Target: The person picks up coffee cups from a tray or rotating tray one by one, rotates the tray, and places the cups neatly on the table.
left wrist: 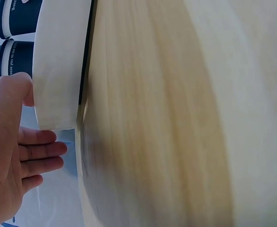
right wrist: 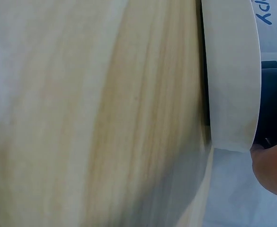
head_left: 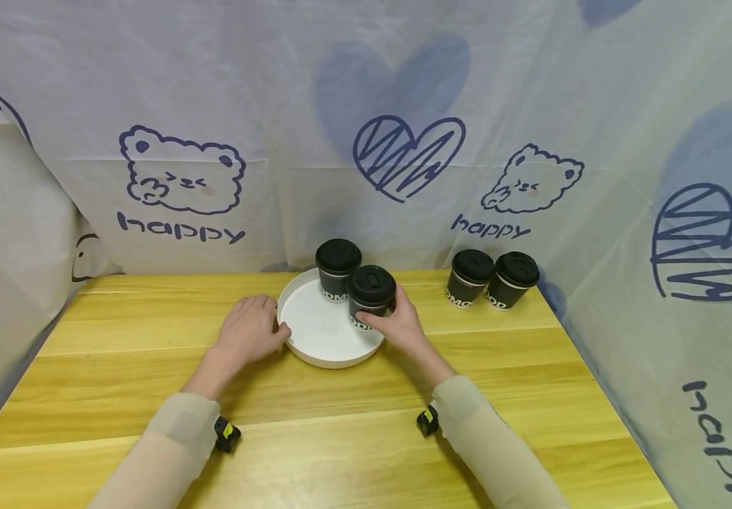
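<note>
A round white tray [head_left: 315, 332] lies on the wooden table, its wall facing the left wrist view. At its left edge is my left hand [head_left: 251, 329]; the thumb [left wrist: 20, 87] laps over the rim and the other fingers lie along the outside wall. My right hand [head_left: 400, 325] grips a black paper cup [head_left: 372, 286] with a black lid, over the tray's right side. Whether that cup's base touches the tray floor, I cannot tell. Behind it, another lidded cup [head_left: 338, 265] stands in the tray. The right wrist view shows only part of the gripped cup [right wrist: 275, 104].
Two more lidded black cups, a left one [head_left: 469, 276] and a right one [head_left: 512, 279], stand side by side at the table's back right. A printed cloth [head_left: 289, 141] hangs behind the table [head_left: 327, 445] and along both sides.
</note>
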Demonstrator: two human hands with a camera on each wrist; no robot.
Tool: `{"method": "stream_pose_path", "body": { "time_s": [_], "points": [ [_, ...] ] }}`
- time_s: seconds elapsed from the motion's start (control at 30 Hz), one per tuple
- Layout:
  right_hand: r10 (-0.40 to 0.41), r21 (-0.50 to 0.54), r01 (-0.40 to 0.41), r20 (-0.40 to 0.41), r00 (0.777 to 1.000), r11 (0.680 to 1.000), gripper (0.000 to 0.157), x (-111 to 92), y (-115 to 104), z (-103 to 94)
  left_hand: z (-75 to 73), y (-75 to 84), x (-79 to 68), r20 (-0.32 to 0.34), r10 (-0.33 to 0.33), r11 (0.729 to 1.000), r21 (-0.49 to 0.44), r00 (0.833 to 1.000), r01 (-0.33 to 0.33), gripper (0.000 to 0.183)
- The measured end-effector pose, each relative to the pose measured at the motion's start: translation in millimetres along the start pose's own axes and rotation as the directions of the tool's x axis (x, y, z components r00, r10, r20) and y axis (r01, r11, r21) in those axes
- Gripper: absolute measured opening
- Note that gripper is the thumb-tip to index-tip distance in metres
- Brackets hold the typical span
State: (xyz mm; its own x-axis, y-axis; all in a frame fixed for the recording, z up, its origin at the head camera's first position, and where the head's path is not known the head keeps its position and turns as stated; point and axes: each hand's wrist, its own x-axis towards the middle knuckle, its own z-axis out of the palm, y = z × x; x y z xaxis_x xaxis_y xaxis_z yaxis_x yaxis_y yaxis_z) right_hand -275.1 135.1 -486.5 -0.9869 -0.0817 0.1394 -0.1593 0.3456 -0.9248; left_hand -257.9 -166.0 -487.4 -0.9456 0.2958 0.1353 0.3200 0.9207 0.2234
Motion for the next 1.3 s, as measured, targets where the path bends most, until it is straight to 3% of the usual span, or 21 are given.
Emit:
{"method": "stream_pose_path", "body": {
  "time_s": [0.5, 1.3],
  "points": [
    [-0.016, 0.017, 0.016, 0.002, 1.0, 1.0, 0.083, -2, 2, -1.2, -0.1, 1.0, -1.5, 0.0, 0.007, 1.0, -0.012, 1.0, -0.007, 0.056],
    [-0.04, -0.011, 0.04, -0.002, 0.999, 0.999, 0.081, -9, -17, -13.6, -0.9, 1.8, -2.1, -0.002, -0.002, 1.0, -0.012, 1.0, 0.002, 0.056]
  ]
}}
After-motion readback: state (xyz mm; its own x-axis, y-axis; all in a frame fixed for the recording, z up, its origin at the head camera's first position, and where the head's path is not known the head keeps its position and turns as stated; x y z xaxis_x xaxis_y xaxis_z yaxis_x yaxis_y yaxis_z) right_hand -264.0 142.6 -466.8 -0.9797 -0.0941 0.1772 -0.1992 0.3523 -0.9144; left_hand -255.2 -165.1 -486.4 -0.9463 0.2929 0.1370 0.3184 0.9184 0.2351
